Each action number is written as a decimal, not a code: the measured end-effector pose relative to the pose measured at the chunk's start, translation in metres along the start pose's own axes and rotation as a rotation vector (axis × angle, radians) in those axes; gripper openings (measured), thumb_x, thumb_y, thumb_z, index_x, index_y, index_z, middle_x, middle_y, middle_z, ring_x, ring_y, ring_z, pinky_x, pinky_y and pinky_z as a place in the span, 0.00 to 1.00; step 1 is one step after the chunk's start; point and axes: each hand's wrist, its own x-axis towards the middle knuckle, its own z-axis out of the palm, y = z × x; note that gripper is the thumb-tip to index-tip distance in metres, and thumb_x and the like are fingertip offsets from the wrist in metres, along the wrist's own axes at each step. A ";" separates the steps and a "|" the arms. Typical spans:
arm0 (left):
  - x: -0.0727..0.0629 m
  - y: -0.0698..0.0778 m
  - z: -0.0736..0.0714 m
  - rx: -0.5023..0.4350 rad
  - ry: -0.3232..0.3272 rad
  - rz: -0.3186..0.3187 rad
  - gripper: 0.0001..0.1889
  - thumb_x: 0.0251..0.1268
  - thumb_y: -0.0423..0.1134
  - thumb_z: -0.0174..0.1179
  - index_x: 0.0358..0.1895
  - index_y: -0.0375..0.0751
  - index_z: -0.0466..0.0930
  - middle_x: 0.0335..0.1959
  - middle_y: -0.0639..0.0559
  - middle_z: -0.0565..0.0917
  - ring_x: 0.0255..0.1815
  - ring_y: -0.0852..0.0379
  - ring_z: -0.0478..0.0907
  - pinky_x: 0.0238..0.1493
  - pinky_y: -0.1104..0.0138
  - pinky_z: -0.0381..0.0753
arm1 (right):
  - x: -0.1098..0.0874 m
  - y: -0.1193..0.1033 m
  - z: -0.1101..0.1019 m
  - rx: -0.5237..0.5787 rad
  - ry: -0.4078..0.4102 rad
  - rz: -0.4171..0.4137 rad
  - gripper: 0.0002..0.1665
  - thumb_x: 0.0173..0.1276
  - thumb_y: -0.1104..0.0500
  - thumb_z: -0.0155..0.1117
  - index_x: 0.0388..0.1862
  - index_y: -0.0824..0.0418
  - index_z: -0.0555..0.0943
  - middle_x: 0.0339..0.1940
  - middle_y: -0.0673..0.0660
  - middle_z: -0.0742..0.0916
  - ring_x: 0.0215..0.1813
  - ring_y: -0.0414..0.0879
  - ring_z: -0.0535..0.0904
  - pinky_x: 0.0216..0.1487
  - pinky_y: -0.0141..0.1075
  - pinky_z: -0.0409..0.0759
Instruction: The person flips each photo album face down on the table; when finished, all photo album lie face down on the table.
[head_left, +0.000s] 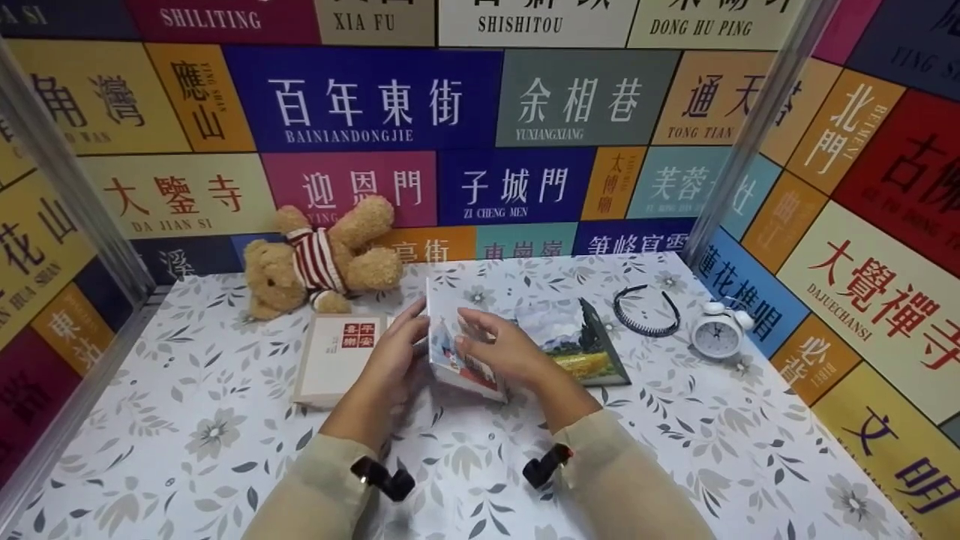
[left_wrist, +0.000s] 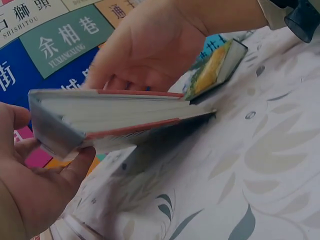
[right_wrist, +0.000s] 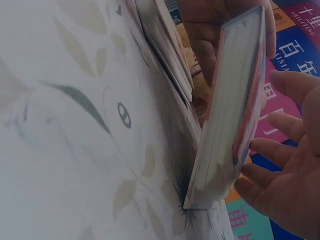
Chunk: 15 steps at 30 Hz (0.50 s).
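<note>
A hardcover book [head_left: 444,311] with a pale cover and red lower part stands tilted on its edge on the table. My left hand [head_left: 397,349] holds it by the spine; in the left wrist view, thumb and fingers lie on either side of the book's [left_wrist: 125,112] grey spine. My right hand [head_left: 514,351] is at the other cover with fingers spread and slightly bent; in the right wrist view its fingertips [right_wrist: 245,185] are right at that cover. To the left lies a cream book [head_left: 330,356] with red stamp-like squares; to the right, a landscape-painted book [head_left: 581,345].
A teddy bear [head_left: 319,262] in a striped shirt lies at the back left. At the right are a black headband [head_left: 649,326] and a white alarm clock [head_left: 716,330]. Sign-printed panels [head_left: 360,105] enclose the leaf-patterned table [head_left: 210,435] at the back and sides.
</note>
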 end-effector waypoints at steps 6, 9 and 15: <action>-0.007 0.007 0.008 -0.034 -0.112 0.075 0.31 0.85 0.41 0.48 0.87 0.56 0.58 0.82 0.40 0.69 0.82 0.41 0.70 0.81 0.49 0.71 | -0.005 -0.015 0.004 0.102 0.032 -0.098 0.37 0.81 0.40 0.63 0.84 0.42 0.68 0.83 0.53 0.75 0.86 0.54 0.67 0.85 0.55 0.68; -0.008 0.008 0.012 0.036 -0.113 0.120 0.33 0.83 0.41 0.51 0.87 0.51 0.57 0.86 0.41 0.63 0.86 0.41 0.63 0.84 0.46 0.67 | -0.009 -0.023 0.004 0.181 0.026 -0.148 0.36 0.83 0.43 0.60 0.85 0.45 0.66 0.84 0.55 0.74 0.86 0.55 0.67 0.84 0.54 0.69; -0.013 0.010 0.019 0.143 -0.099 0.218 0.37 0.78 0.43 0.58 0.86 0.43 0.59 0.88 0.43 0.60 0.87 0.42 0.60 0.85 0.43 0.65 | -0.014 -0.035 0.008 0.322 0.056 -0.220 0.37 0.87 0.50 0.54 0.89 0.54 0.59 0.85 0.63 0.71 0.85 0.59 0.67 0.83 0.55 0.70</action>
